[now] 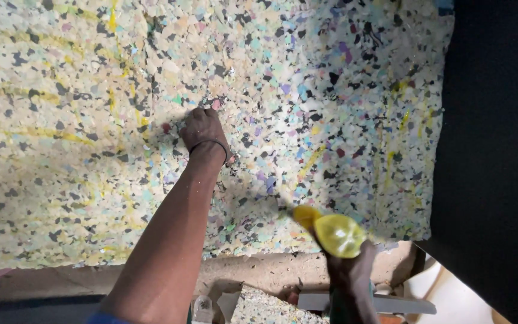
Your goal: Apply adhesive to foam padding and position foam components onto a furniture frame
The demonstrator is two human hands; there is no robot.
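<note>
A large sheet of multicoloured rebonded foam [307, 90] fills most of the view, with streaks of yellow glue across it. My left hand [202, 129] presses flat on the foam near its middle, a thin band at the wrist. My right hand [350, 273] is at the lower right, closed around a yellow plastic squeeze bottle [336, 233]. The bottle's nozzle points up and left toward the foam's lower edge and looks blurred.
A dark surface [499, 132] borders the foam on the right. Below the foam's lower edge lies a brownish board [259, 271], with foam scraps [271, 309] and a grey metal bar [391, 305] beneath it.
</note>
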